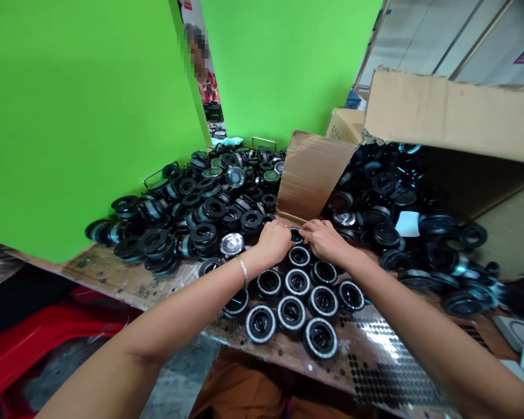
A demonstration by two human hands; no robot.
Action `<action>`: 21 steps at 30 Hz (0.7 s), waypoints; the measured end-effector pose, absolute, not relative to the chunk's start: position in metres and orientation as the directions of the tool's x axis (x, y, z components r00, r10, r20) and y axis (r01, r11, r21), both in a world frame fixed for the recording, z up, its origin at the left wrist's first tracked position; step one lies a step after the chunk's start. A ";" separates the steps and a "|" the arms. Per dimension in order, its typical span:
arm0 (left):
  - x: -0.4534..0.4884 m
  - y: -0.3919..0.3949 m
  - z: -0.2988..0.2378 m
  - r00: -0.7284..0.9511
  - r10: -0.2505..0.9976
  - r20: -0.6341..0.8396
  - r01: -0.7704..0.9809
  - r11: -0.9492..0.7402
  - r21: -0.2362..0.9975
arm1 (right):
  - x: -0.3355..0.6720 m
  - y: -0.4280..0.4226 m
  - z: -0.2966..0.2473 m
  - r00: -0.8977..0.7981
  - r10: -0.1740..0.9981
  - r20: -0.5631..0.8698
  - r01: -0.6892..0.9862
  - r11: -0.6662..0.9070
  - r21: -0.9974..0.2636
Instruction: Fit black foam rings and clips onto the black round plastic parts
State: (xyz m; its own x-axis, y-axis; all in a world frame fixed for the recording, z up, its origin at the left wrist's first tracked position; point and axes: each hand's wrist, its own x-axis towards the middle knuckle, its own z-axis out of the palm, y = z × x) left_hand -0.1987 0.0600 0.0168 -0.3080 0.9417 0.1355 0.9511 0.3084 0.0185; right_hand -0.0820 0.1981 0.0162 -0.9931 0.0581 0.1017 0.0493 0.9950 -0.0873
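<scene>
My left hand [274, 240] and my right hand [325, 238] meet over one small black round part [296, 235], fingers curled and pinched on it from both sides. Just below them several black round parts with silver rims [297, 308] lie face up in neat rows on the worn wooden table [113, 276]. A silver bracelet [243, 271] sits on my left wrist. The part between my fingers is mostly hidden.
A big heap of the same black parts [201, 203] lies at the left against a green board [70, 116]. A torn cardboard box [441, 116] at the right spills more parts [402, 215]. Another person [205, 70] is far behind. A red bin [35, 343] is low left.
</scene>
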 end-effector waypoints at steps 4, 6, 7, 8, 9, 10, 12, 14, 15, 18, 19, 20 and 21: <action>-0.200 0.052 0.023 -0.279 0.948 0.154 0.959 0.282 -0.001 | -0.078 0.196 0.023 -0.985 0.119 0.125 0.105 0.988 -0.112; -0.202 0.043 0.026 -0.257 0.953 0.162 0.965 0.261 -0.003 | -0.072 0.196 0.022 -0.975 0.154 0.160 0.129 0.979 -0.154; -0.202 0.039 0.027 -0.245 0.956 0.164 0.969 0.249 -0.003 | -0.068 0.196 0.022 -0.973 0.156 0.168 0.129 0.978 -0.164; -0.203 0.036 0.028 -0.232 0.959 0.164 0.972 0.236 -0.003 | -0.065 0.195 0.021 -0.974 0.149 0.170 0.121 0.979 -0.165; -0.203 0.033 0.029 -0.221 0.962 0.160 0.974 0.225 -0.005 | -0.063 0.193 0.020 -0.977 0.135 0.164 0.109 0.981 -0.159; -0.202 0.032 0.029 -0.212 0.965 0.154 0.976 0.217 -0.011 | -0.061 0.192 0.019 -0.980 0.121 0.157 0.098 0.984 -0.148; -0.199 0.032 0.031 -0.205 0.969 0.136 0.977 0.211 -0.031 | -0.061 0.187 0.017 -0.985 0.103 0.142 0.088 0.990 -0.113; -0.195 0.035 0.032 -0.201 0.972 0.121 0.976 0.209 -0.055 | -0.064 0.184 0.017 -0.987 0.101 0.127 0.091 0.993 -0.080; -0.194 0.037 0.033 -0.199 0.973 0.118 0.976 0.207 -0.064 | -0.065 0.183 0.018 -0.987 0.102 0.121 0.093 0.993 -0.077; -0.192 0.039 0.035 -0.186 0.976 0.118 0.977 0.196 -0.080 | -0.062 0.185 0.024 -0.977 0.132 0.167 0.100 0.977 -0.187; -0.192 0.038 0.036 -0.188 0.974 0.127 0.977 0.199 -0.080 | -0.055 0.189 0.027 -0.960 0.178 0.218 0.118 0.957 -0.263; -0.192 0.034 0.038 -0.192 0.971 0.144 0.976 0.205 -0.075 | -0.045 0.193 0.031 -0.927 0.251 0.278 0.146 0.926 -0.349; -0.192 0.028 0.040 -0.200 0.964 0.174 0.975 0.214 -0.061 | -0.031 0.197 0.036 -0.880 0.341 0.331 0.178 0.882 -0.436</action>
State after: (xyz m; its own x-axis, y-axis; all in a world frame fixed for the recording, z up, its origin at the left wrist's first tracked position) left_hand -0.1915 0.0282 0.0399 -0.2005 0.9641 0.1744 0.9749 0.2138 -0.0614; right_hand -0.0306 0.1970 0.0359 -0.8800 0.3410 0.3306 0.1782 0.8823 -0.4357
